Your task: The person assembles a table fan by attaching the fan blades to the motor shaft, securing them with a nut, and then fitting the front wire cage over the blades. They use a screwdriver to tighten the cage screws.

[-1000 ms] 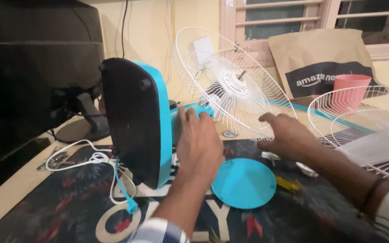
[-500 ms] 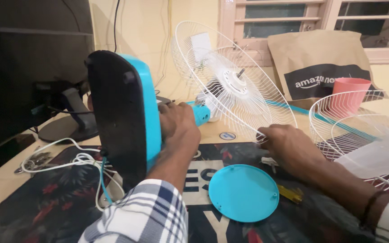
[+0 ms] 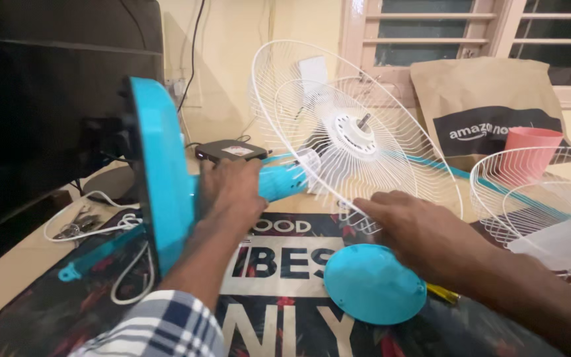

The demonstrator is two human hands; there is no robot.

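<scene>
**Both hands on a half-built blue table fan**

A dark monitor (image 3: pixel 41 99) stands at far left on the desk (image 3: pixel 8 277). Beside it the fan's blue base (image 3: pixel 160 178) is tipped on edge, its white cord (image 3: pixel 100 218) trailing over the patterned mat (image 3: pixel 279 264). The left hand (image 3: pixel 229 192) is closed around the blue fan neck (image 3: pixel 279 182). The white rear grille (image 3: pixel 345 125) leans on the neck's end, motor shaft showing. The right hand (image 3: pixel 424 231) rests with loosely curled fingers on the grille's lower rim, gripping nothing, just above a round blue cover (image 3: pixel 373 284). At right lie another wire grille (image 3: pixel 536 192), a pink cup (image 3: pixel 530 149) and a brown paper bag (image 3: pixel 484 99).
</scene>
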